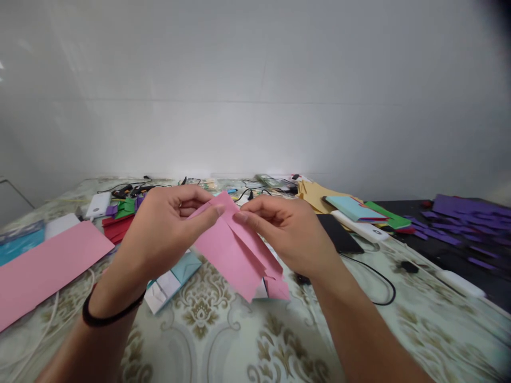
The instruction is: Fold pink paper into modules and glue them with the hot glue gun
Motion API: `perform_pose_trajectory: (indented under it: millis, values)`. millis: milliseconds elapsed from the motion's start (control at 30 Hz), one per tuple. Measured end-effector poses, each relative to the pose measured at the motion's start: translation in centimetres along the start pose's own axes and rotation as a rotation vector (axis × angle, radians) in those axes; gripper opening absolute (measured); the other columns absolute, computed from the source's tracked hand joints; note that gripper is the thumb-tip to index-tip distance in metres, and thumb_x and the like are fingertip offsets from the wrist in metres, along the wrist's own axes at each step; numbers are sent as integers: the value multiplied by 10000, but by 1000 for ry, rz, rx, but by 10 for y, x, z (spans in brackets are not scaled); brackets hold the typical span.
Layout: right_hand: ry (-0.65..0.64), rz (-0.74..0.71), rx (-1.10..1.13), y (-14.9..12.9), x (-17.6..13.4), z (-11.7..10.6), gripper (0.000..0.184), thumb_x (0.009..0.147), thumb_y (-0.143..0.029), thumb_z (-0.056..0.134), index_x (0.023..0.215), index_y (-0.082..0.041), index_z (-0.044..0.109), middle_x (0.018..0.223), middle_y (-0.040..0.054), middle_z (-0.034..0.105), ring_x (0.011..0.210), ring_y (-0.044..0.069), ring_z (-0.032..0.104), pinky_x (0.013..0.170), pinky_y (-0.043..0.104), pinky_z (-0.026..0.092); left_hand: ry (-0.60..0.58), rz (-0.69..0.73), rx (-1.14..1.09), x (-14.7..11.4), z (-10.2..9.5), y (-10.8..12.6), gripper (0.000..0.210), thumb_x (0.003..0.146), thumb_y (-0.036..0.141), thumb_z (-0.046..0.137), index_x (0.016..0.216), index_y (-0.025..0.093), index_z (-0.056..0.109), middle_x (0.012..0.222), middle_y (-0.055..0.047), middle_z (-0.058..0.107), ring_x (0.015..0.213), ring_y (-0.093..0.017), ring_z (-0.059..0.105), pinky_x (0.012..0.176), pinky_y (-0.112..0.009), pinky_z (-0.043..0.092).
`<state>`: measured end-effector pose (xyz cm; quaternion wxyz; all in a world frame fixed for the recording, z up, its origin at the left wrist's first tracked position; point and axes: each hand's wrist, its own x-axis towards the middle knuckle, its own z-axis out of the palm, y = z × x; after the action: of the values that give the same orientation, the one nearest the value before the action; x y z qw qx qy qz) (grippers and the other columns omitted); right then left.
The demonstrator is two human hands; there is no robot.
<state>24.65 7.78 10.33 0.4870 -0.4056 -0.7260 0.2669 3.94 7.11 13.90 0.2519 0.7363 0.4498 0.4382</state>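
Note:
A piece of pink paper (229, 255) with folds and a slit down its length hangs tilted above the table. My left hand (171, 215) pinches its upper left edge between thumb and fingers. At the upper right edge, my right hand (279, 223) grips the same paper, thumb in front. The two thumbs are close together near the top. Behind the paper's lower end, a small pink piece (278, 289) shows, partly covered. Under my left wrist lies a folded blue and white paper piece (171, 282), partly hidden.
A long pink sheet (51, 266) lies at left, near red paper (117, 227) and a white device (98, 205). To the right are a black flat object (339, 233), coloured papers (355, 207), a power strip (359, 226), cables, and purple strips (467, 218).

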Motion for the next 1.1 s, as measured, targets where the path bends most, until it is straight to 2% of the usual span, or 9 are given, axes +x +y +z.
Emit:
perform_pose_trajectory:
  millis: [100,200,333,500,633,767,900,1100]
  values:
    - [-17,5,7,1,0,-1,196,943,-352,735,831,-198,780,777,6,763,674,128,645,601,242,479,-64,10,30,3,-1,-3,124,873,306,748,873,205,821,767,-8,796,687,-163,700,559,-207,504]
    - [-55,29,34,0,0,-4,193,928,-370,751,855,-194,786,787,11,768,675,131,653,589,238,474,-11,17,77,4,-2,-4,147,875,318,738,860,196,819,728,-10,774,650,-157,668,538,-212,481]
    - [-81,42,16,-2,1,-9,225,924,-366,746,789,-188,778,722,4,741,608,114,610,517,222,420,7,-33,-35,4,-2,-3,135,837,315,763,858,191,812,699,-11,755,593,-151,647,501,-213,472]
    - [-62,80,48,-3,2,-13,189,892,-362,782,825,-186,800,755,21,762,627,125,642,519,220,441,31,-55,-106,5,-2,-4,129,842,317,765,848,193,798,648,5,705,543,-128,605,461,-195,442]
    - [-98,91,6,-4,1,-17,231,897,-359,774,752,-178,770,655,-4,708,559,99,568,475,211,373,-66,-70,-135,9,-4,-7,93,824,290,794,858,204,789,709,-2,742,582,-133,643,487,-189,463]
    - [-178,89,-23,-6,0,-18,217,903,-364,771,771,-194,786,678,-8,718,593,104,584,500,216,392,-144,-11,-29,12,-5,-11,70,829,278,797,863,223,823,761,-16,788,666,-156,698,517,-189,483]
    - [-212,89,9,-5,1,-18,193,901,-365,776,800,-203,801,687,-7,733,602,113,606,509,230,420,-97,27,50,11,-12,-16,70,838,296,796,823,237,831,781,-11,811,721,-177,728,563,-201,505]
    - [-228,114,26,-2,1,-22,206,905,-363,773,770,-208,791,699,9,766,608,132,679,538,254,500,60,-20,19,9,-25,-16,115,808,354,830,814,239,833,718,-4,780,614,-169,668,468,-207,437]
